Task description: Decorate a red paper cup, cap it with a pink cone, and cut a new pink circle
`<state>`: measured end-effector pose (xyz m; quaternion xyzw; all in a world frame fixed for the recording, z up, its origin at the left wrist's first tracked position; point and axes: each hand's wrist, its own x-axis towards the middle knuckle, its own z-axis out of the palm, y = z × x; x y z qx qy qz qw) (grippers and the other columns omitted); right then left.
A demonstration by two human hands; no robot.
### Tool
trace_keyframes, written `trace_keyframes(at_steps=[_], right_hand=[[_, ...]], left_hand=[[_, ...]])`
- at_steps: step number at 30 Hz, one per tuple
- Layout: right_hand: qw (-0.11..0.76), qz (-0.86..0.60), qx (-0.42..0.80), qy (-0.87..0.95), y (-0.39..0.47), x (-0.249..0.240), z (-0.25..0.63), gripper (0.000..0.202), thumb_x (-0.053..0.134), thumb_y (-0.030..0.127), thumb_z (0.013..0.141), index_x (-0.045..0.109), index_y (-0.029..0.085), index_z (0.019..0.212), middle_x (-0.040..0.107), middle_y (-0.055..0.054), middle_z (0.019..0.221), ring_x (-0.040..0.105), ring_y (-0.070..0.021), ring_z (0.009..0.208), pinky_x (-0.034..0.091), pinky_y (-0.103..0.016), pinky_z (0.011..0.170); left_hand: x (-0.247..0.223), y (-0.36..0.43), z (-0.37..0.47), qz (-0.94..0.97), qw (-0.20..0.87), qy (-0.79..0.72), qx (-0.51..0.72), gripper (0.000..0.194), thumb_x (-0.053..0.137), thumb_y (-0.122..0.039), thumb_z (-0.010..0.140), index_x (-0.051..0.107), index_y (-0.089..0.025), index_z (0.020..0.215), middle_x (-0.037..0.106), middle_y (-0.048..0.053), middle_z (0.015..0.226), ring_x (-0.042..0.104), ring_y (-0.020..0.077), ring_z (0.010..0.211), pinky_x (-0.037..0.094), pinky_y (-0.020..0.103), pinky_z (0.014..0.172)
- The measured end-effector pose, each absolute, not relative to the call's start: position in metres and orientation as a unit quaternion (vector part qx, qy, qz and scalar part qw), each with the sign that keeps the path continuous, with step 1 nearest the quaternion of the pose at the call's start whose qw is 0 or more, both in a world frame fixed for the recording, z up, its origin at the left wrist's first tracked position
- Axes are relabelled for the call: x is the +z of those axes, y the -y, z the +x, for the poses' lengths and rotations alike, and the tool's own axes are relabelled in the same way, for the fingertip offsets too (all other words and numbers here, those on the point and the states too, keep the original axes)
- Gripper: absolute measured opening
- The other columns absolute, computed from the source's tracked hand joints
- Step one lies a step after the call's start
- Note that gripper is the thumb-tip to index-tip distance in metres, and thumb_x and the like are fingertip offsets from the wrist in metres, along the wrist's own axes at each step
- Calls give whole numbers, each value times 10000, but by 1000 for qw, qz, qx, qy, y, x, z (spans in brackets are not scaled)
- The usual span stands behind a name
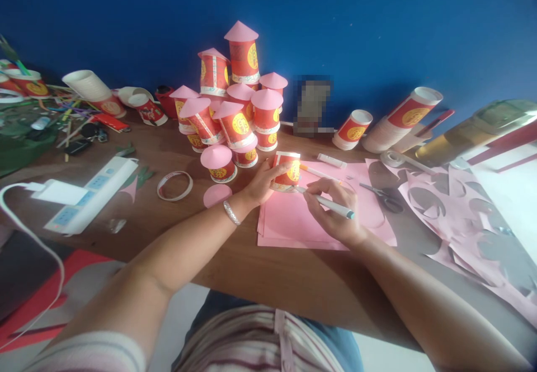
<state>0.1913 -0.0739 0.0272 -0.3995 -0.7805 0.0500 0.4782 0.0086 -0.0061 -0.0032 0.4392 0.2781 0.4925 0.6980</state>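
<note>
My left hand (262,183) is closed around a red paper cup (287,172) with a yellow emblem and a white band along its lower edge. In my right hand (335,207) is a white marker (329,205) with a teal end, its tip at the cup's lower white band. Whether the tip touches the paper I cannot tell. Below both hands lie stacked pink paper sheets (277,229). An orange pen (314,172) and a glue stick (332,160) rest near the sheets' far edge.
Stacked red cups with pink cone tops (239,123) stand behind my left hand. Scissors (382,194) and pink paper scraps (455,221) lie right. A power strip (94,193), a paper ring (175,186) and a pink disc (217,195) are left. A cup stack (403,119) leans back right.
</note>
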Motion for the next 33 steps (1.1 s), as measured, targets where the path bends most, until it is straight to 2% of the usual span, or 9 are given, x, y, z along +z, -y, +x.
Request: trace_keyframes(at_steps=[9,14,24,33], right_hand=[[474,-406,52,780,75,28,192,121,626,192,924,578,258,834,727,14,705,686,-166,592,530,-294,559],[478,-395,63,782,75,28,191,123,619,192,934,579,256,837,729,15,713,684,-160,590,530,-285,560],[469,-394,82,786,78,29,188,119,621,185,938,590,247,841,729,12,724,679,-146,602,538,-270,573],[473,-402,54,782,75,26,189,115,624,189,931,593,259,845,725,17,712,674,-159,587,536,-282,567]], left_hand=[[-7,5,8,433,704,-282,487,375,824,-469,811,719,-179,1025,724,58,958,701,229,913,577,359,807],[-5,4,9,410,719,-273,490,398,840,-476,783,722,-172,1012,719,58,955,688,220,902,574,354,803],[-4,5,10,429,697,-249,518,249,817,-395,842,716,-186,933,701,26,910,668,182,864,549,321,814],[-6,4,10,418,711,-259,503,307,825,-428,822,721,-181,972,700,33,905,672,191,856,558,335,805]])
